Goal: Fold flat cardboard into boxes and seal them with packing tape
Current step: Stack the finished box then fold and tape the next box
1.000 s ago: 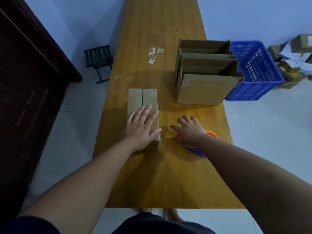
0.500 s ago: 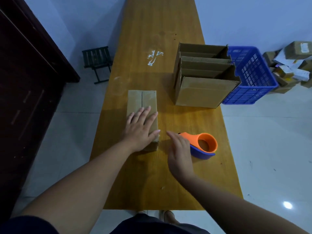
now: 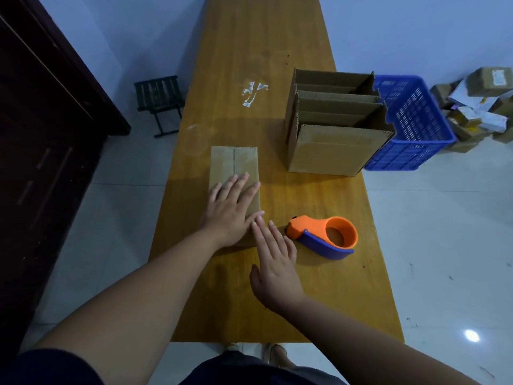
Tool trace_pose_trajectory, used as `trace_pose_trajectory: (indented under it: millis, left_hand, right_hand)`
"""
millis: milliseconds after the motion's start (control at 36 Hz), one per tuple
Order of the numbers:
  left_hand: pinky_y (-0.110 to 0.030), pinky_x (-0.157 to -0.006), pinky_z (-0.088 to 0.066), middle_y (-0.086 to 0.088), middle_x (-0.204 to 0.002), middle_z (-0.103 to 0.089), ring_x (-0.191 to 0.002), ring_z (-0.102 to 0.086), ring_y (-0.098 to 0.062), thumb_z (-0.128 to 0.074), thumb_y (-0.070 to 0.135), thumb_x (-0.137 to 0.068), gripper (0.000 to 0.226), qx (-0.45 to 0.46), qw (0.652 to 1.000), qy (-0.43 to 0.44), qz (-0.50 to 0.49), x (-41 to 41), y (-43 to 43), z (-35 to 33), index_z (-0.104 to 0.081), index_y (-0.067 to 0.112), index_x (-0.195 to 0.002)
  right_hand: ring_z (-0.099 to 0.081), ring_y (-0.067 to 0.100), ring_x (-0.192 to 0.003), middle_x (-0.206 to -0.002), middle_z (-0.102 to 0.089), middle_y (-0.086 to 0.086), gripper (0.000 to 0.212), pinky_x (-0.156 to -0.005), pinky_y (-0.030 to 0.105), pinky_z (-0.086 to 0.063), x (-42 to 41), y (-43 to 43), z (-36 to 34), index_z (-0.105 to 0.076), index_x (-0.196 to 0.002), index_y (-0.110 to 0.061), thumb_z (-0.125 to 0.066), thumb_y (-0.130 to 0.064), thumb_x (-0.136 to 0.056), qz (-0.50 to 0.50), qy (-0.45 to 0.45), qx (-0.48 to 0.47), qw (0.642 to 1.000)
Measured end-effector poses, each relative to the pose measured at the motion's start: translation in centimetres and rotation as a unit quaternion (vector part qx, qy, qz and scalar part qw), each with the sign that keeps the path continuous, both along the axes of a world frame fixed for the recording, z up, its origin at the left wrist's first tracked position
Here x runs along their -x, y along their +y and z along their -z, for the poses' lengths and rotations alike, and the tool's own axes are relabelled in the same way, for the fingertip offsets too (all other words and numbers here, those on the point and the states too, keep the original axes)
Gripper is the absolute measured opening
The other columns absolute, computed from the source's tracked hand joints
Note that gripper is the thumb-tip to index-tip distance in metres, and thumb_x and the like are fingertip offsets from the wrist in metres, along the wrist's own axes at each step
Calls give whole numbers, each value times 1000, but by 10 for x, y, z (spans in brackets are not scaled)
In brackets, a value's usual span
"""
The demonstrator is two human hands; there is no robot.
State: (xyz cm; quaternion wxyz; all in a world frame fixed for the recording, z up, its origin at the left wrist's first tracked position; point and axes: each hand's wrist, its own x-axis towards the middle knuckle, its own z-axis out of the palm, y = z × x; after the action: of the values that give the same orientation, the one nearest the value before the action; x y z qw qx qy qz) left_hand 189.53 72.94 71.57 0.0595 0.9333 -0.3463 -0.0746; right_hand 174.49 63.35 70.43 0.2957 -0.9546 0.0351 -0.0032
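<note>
A small closed cardboard box (image 3: 234,165) lies on the wooden table (image 3: 266,40), its top flaps meeting in a centre seam. My left hand (image 3: 231,208) rests flat on the near half of its top, fingers spread. My right hand (image 3: 273,262) is flat and open just right of the box's near corner, fingertips close to my left thumb, holding nothing. An orange and blue tape dispenser (image 3: 323,236) lies on the table right of my right hand, apart from it.
Several open folded cardboard boxes (image 3: 337,147) stand together at the table's right side. A blue plastic crate (image 3: 410,120) sits on the floor beyond them, with a pile of parcels (image 3: 477,107) farther right. A small dark stool (image 3: 159,101) stands left of the table.
My right hand has let go of the tape dispenser and moved left toward the box's near corner. My left hand has stayed flat on the box.
</note>
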Motion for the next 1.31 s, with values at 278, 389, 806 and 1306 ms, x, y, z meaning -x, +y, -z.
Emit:
trace_pose_trajectory:
  millis: [278,389,806,1306]
  left_hand:
    - [-36,-113,11,3,-160,3,-146,8,-14,-3,66,-87,72,10,1000,5,-7,-2,0,4,-6,34,-151]
    - [-35,-112,12,3,-160,5,-145,9,-15,-3,66,-87,72,1,1000,0,-5,-2,1,6,-4,34,-151]
    - [-31,-114,4,11,-159,-12,-145,-3,-9,-39,31,-100,49,119,984,117,-57,-11,-2,-4,-27,35,-147]
    - [-35,-90,-52,-9,-129,-60,-111,-61,-29,-72,-4,-77,52,90,994,-55,39,16,97,-17,-58,6,-127]
  right_hand:
    - [21,-2,-142,-156,23,-12,94,-115,37,13,1,8,-1,20,-146,-30,-52,-17,-87,7,48,-73,996]
    - [11,-4,-140,-161,-1,-8,90,-118,39,7,0,12,2,7,-152,-28,-54,-12,-88,89,123,-189,970]
    - [-30,27,-142,-143,-50,5,48,-112,44,-27,-52,-44,-18,-52,-137,-15,-53,-1,-91,-75,-95,40,992]
    - [-33,17,-141,-148,-43,2,48,-117,35,-27,-80,-71,-40,-46,-141,-16,-58,-17,-94,-264,-15,146,953]
